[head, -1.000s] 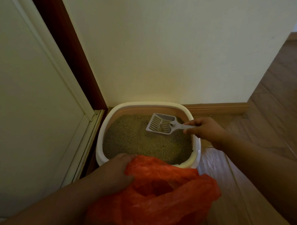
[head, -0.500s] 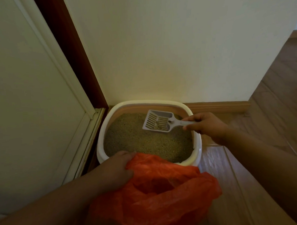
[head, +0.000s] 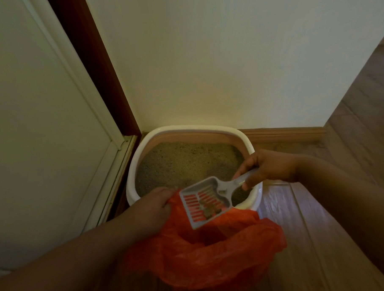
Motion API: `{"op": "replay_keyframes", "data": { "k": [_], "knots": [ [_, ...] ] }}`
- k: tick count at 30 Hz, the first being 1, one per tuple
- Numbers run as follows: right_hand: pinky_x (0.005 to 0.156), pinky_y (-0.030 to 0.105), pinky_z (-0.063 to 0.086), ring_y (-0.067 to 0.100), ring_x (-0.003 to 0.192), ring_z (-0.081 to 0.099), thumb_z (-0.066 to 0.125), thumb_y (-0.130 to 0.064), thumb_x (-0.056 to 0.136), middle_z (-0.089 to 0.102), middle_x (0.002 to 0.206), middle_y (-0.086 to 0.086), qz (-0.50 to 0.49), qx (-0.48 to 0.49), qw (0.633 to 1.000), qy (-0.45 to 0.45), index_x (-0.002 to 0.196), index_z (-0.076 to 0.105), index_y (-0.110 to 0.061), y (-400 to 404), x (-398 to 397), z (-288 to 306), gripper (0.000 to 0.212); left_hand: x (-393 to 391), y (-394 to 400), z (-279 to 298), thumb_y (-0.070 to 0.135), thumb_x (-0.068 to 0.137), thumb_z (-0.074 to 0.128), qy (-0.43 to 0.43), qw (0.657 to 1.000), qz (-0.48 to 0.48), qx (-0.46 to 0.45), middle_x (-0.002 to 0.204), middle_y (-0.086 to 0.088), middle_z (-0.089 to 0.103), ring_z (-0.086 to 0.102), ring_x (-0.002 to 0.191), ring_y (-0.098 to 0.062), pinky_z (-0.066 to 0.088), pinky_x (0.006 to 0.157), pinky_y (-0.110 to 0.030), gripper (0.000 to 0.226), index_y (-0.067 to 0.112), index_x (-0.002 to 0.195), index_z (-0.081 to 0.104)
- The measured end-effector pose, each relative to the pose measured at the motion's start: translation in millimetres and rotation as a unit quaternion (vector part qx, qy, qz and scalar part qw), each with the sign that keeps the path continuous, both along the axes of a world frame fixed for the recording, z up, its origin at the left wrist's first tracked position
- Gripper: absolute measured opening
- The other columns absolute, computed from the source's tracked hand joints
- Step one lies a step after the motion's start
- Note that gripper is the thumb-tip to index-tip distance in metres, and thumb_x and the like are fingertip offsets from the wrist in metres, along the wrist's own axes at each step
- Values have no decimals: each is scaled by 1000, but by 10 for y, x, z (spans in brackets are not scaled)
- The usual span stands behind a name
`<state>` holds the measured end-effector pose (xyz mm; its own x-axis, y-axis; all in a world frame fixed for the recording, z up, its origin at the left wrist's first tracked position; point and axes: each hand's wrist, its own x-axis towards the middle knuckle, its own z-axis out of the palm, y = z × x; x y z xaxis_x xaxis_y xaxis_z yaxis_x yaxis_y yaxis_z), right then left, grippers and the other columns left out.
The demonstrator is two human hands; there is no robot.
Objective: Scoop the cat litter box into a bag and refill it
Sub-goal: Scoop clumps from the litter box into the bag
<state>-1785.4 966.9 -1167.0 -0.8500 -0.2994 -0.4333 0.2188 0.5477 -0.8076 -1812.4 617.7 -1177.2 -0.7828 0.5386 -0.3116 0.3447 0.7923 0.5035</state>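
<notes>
Head view looked down into a room corner. Litter box (head: 136, 169), white-rimmed, sat on the wooden floor (head: 289, 218) against the far wall (head: 204, 56), with a door (head: 32, 130) to its left. Tan litter (head: 183, 163) filled the box. Right hand (head: 268, 166) held the scoop (head: 205, 202) by its handle, fingers (head: 245, 183) curled round it. Scoop's long axis ran diagonally: handle up toward the far right, slotted pan pointing near-left and tilted downward. Pan hung above the mouth of the orange bag (head: 213, 254), past the box's near rim. A few dark clumps lay on the slats; orange showed through the slots. Left hand (head: 152, 211) gripped the bag's far-left edge, fingers clamped on the plastic, just beside the near rim of the box. Bag sat crumpled and open on the floor, near side of the box.
</notes>
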Motion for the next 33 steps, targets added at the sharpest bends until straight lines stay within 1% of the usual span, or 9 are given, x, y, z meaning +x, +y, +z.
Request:
{"op": "replay_keyframes", "data": {
  "k": [6, 10, 13, 14, 17, 19, 24, 28, 33],
  "knots": [
    [98, 48, 54, 19, 104, 69, 84, -21, 79, 75, 108, -8, 56, 68, 996, 20, 105, 80, -35, -243, -23, 68, 30, 20, 27, 1, 21, 107, 40, 9, 1000, 12, 14, 155, 4, 38, 40, 135, -6, 30, 107, -18, 48, 24, 155, 36],
    [92, 34, 57, 7, 95, 69, 82, -23, 82, 74, 106, -16, 106, 118, 986, 51, 108, 77, -39, -361, -50, 160, 31, 19, 33, 8, 22, 108, 39, 24, 999, 35, 33, 148, 4, 44, 41, 118, 1, 31, 97, -17, 42, 24, 150, 43],
    [81, 14, 53, -4, 92, 66, 80, -21, 84, 72, 101, -23, 162, 164, 970, 72, 113, 76, -37, -430, -84, 235, 33, -2, 3, 6, 21, 108, 39, 29, 997, 57, 40, 149, 2, 44, 44, 124, -5, 31, 99, -17, 42, 24, 150, 44],
    [80, 12, 51, -7, 91, 65, 78, -19, 85, 70, 99, -25, 181, 187, 963, 76, 115, 75, -35, -455, -99, 252, 34, -8, -2, 2, 21, 108, 39, 28, 997, 61, 43, 149, 2, 45, 44, 124, -6, 31, 100, -17, 42, 25, 150, 44],
    [92, 26, 54, 0, 98, 65, 74, -19, 89, 70, 109, -18, 249, 275, 926, 68, 120, 73, -30, -531, -137, 276, 33, -26, -11, 2, 19, 108, 40, 18, 997, 57, 38, 150, 3, 43, 45, 127, -9, 35, 105, -23, 44, 27, 151, 43],
    [94, 32, 55, 6, 98, 65, 73, -22, 89, 69, 108, -15, 282, 308, 907, 55, 119, 73, -28, -593, -145, 276, 31, -33, -15, 7, 15, 105, 43, 1, 999, 42, 26, 151, 4, 42, 45, 131, -11, 38, 109, -27, 49, 30, 152, 41],
    [87, 35, 60, 7, 92, 68, 72, -28, 90, 74, 103, -13, 269, 311, 908, 77, 112, 75, -29, -737, -142, 279, 22, -5, -32, 17, 16, 100, 50, -19, 1000, 8, 19, 146, 9, 45, 50, 123, -5, 47, 103, -28, 54, 35, 150, 42],
    [81, 33, 59, 13, 91, 69, 72, -22, 89, 74, 103, -10, 276, 307, 908, 73, 116, 74, -25, -789, -147, 408, 27, 7, -17, 40, 20, 98, 56, -15, 1000, -6, 15, 134, 14, 47, 54, 104, 0, 47, 84, -16, 55, 34, 149, 42],
    [72, 14, 51, 2, 87, 64, 75, -17, 87, 72, 106, -11, 249, 290, 921, 73, 117, 74, -23, -742, -159, 528, 30, 6, -27, 50, 25, 99, 56, -13, 1000, -13, -1, 144, 9, 45, 49, 110, 0, 43, 92, -18, 58, 31, 153, 38]
  ]
}}
